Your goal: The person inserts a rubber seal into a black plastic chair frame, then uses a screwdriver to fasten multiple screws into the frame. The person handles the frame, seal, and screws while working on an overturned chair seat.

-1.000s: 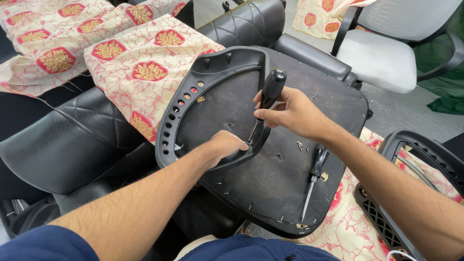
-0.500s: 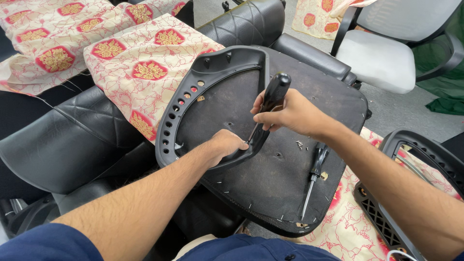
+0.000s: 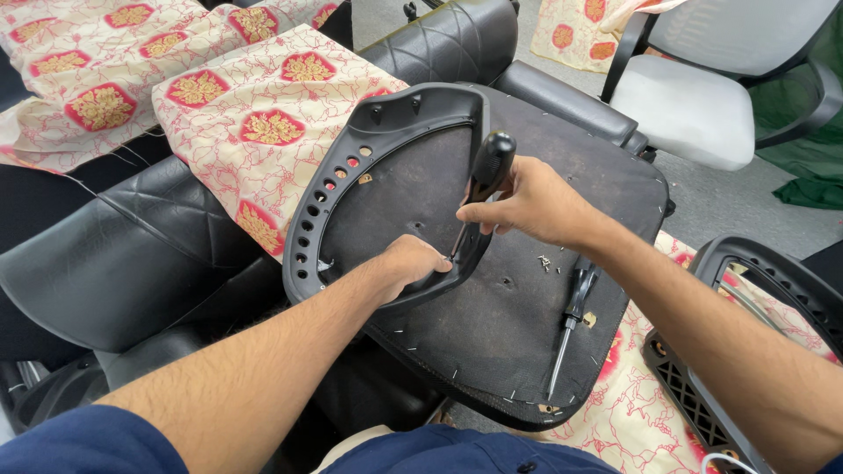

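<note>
A: Quick pass. The right hand point(image 3: 527, 204) has its fingers closed round the black-handled screwdriver point(image 3: 481, 186), held near upright with a slight tilt, tip down at the lower edge of the black plastic armrest loop with a row of holes point(image 3: 318, 230).

B: Why upright?

A: My read: the shaft has to stand square to the bracket where it meets the black fabric-covered underside of the seat board point(image 3: 518, 325). The tip itself is hidden behind the left hand, so I cannot tell if it sits in a screw.

B: And the left hand point(image 3: 411, 263)?

A: Curled over the lower bar of the loop, fingers closed on it, pressing down. It looks like it is there to pin the armrest flat on the board. Forearm comes in low from bottom left; right wrist is raised, elbow out to the right.

B: Where is the board?

A: Upside down, propped across a black quilted leather seat back point(image 3: 132, 254), which keeps it up near the person's lap.

B: Anything else?

A: A second thin black screwdriver point(image 3: 571, 316) lies on the board just right of the hands, small loose screws point(image 3: 546, 261) beside it. Red-and-cream patterned cloth point(image 3: 263, 123) lies over the leather at left. White-seated office chair point(image 3: 694, 105) upper right.
</note>
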